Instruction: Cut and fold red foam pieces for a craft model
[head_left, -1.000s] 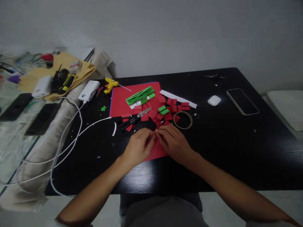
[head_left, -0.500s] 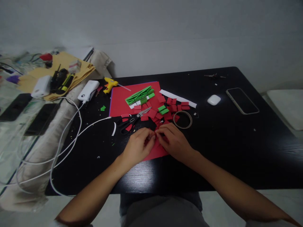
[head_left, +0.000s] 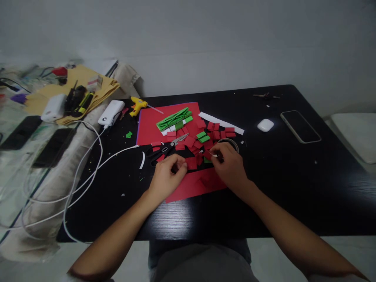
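Observation:
My left hand (head_left: 169,174) pinches a small red paper piece (head_left: 192,163) between thumb and fingers, just above the desk. My right hand (head_left: 230,166) is closed on a thin white strip (head_left: 214,155), perhaps tape backing; its fingers partly hide the strip. Below and between both hands lies a red paper strip (head_left: 194,186). Small red folded paper pieces (head_left: 190,141) are heaped beyond the hands, with a green folded piece (head_left: 202,136) among them. Black-handled scissors (head_left: 169,147) lie just past my left hand. A tape roll (head_left: 234,143) is partly covered by my right hand.
Red sheets (head_left: 149,123) carry a pleated green paper (head_left: 174,118). Nearby are a yellow glue gun (head_left: 137,105), a white power bank (head_left: 111,112) with cables, and a white paper strip (head_left: 221,122). A white earbud case (head_left: 265,125) and a phone (head_left: 301,126) lie right.
My hands, together before, have moved apart. My right hand has gone right with the white strip, and the red piece in my left hand now shows. More of the red strip below is visible.

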